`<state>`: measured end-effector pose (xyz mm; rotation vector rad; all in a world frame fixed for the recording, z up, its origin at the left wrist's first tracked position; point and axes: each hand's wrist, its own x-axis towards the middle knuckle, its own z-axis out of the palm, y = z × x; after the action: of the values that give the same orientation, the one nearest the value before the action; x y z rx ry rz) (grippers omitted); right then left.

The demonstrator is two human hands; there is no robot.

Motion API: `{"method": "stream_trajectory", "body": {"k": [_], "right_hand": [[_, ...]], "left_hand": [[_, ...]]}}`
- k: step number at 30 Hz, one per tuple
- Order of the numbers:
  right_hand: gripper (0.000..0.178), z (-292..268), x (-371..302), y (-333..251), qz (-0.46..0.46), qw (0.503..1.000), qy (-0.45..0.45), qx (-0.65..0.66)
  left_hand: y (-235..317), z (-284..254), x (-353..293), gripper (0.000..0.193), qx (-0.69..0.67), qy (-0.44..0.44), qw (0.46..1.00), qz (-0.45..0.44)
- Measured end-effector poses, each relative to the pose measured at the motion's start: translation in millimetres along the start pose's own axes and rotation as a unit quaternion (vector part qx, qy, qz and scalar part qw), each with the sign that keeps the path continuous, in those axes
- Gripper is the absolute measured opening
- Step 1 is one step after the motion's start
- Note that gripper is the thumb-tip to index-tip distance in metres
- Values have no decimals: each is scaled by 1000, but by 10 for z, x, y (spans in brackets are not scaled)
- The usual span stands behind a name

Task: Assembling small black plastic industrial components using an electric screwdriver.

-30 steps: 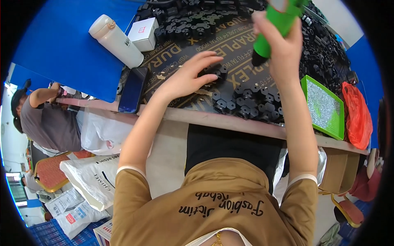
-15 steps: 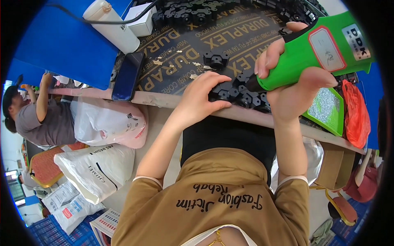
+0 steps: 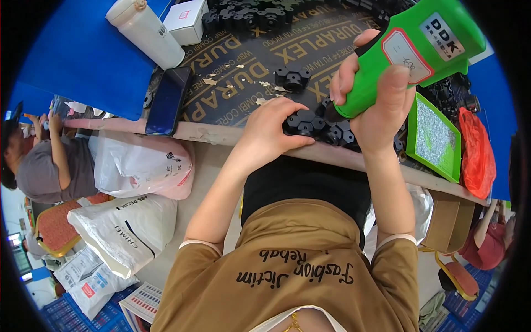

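Head view, and right at the heart of it sits a black part [image 3: 303, 123], at the near edge of the counter [image 3: 215, 133]! It looks light and stiff, probably hard plastic and a touch slick, so its opposite sides seem the place to pinch. It's just right of the left hand [image 3: 275, 128], which curls narrowly around it, thumb nearest the edge. Beside it, the right hand [image 3: 376, 102] grips a green power driver [image 3: 381, 69], dark tip angled down; contact there can't be told. Farther right: a green tray [image 3: 458, 166]!
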<state>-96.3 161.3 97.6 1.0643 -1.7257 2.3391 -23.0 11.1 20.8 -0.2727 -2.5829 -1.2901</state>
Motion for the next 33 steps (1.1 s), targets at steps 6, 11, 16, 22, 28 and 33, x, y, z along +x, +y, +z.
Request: {"method": "stream_trajectory", "body": {"k": [6,11,16,22,28,33], "right_hand": [[71,10,26,-17,29,999,-39,19],[68,-14,57,-5,46,997,-55,1],[69,-15,93,2,60,996,-69,15],[72,49,119,-81,34,998,-51,4],[64,479,122,-303,-3,995,82,56],[57,399,157,-5,-28,996,-58,62]], "left_hand": [[-5,5,8,50,-7,-3,1000,-6],[11,5,6,50,1,6,1000,-6],[-14,6,9,51,-3,12,1000,4],[23,-13,15,51,10,-1,1000,-17],[-60,16,13,49,-13,-4,1000,-5],[-72,42,33,45,-73,-20,997,-26]]}}
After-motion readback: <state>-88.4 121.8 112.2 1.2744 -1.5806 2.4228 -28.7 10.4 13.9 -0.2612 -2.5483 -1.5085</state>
